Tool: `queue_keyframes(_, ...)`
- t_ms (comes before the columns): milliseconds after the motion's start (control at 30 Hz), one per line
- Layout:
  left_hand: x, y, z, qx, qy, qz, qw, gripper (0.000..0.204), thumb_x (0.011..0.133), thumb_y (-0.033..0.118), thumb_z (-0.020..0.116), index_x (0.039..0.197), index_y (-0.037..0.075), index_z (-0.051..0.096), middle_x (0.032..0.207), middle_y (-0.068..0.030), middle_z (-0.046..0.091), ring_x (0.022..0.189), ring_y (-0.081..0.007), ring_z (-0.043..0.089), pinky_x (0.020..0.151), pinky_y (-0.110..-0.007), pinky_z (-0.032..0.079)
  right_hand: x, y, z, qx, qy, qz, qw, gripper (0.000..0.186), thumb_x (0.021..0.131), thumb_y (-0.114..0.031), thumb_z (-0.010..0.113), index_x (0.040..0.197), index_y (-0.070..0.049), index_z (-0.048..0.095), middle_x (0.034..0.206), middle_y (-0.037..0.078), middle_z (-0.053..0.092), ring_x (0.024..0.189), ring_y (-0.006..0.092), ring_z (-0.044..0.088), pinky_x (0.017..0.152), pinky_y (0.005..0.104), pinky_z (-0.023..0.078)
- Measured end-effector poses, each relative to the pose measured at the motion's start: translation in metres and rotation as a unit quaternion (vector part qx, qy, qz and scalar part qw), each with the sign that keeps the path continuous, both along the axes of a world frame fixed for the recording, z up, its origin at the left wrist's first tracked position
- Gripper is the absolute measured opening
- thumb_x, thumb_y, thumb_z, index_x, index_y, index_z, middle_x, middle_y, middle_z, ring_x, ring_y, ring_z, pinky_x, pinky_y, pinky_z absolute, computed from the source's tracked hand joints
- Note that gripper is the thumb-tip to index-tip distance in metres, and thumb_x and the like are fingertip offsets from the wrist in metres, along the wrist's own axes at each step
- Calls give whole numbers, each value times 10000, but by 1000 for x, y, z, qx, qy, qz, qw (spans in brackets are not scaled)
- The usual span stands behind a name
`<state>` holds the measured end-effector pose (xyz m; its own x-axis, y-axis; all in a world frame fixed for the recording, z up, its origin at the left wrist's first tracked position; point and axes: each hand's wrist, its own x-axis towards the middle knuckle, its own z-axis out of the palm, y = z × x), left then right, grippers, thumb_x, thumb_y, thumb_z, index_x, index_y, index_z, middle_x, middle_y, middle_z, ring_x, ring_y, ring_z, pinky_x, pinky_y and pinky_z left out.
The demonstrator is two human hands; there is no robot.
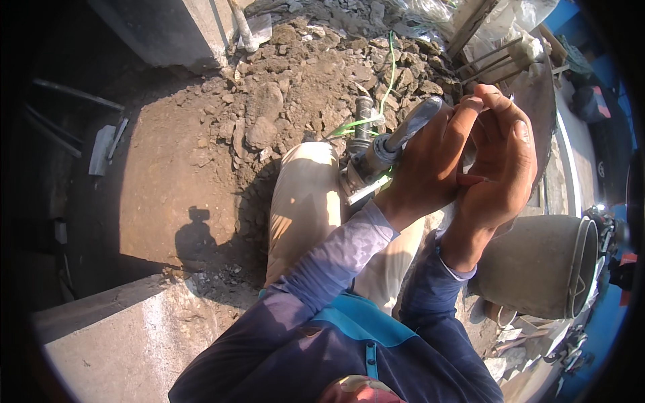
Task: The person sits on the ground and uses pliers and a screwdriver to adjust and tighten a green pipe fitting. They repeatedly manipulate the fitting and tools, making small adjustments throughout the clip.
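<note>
My left hand (433, 158) and my right hand (500, 158) are raised close together at the right of centre, touching, their fingers curled toward each other; whatever is between them is hidden. Behind and left of my left hand is a metal power tool (376, 154) with a silver cylindrical end and a dark ribbed part, held upright near my knees, with no hand visibly gripping it. A green cord (386, 80) runs from it across the rubble. My legs (302, 188) in light trousers are bent beside the tool.
Broken earth and stones (262, 114) lie ahead. A concrete block (164, 27) stands at upper left, a dark recess with metal rods (80, 91) at left, a concrete ledge (101, 342) at lower left. A large bucket (517, 262) stands at right, with wooden pieces and plastic sheeting (484, 27) at upper right.
</note>
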<state>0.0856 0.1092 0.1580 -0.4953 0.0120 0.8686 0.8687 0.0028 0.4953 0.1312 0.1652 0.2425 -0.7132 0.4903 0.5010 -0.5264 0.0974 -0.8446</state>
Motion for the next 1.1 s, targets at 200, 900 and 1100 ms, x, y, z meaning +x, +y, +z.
queue_keyframes(200,-5,-1,-2,-17,-3,-17,1000,957,976,692,650,1591,0,411,1227,-224,619,1046,-404,655,881,-498,546,-4,-1,-4,-14,21,-17,1000,485,1134,-284,444,1227,144,655,1274,270,694,1129,303,728,1065,431,582)
queue_keyframes(900,-11,-4,-6,-24,33,-162,986,870,950,553,762,1564,39,421,1450,-172,598,1095,-394,618,970,-522,511,7,-8,-9,-46,22,-129,990,450,1152,-257,444,1035,113,671,1283,301,690,1057,295,744,957,394,631)
queue_keyframes(1100,-11,-5,-4,-38,18,-199,979,892,930,548,791,1573,38,439,1366,-200,612,1109,-410,621,989,-526,517,10,-5,-14,-40,27,-145,988,444,1153,-261,441,1025,101,663,1265,300,695,1039,286,745,956,395,627)
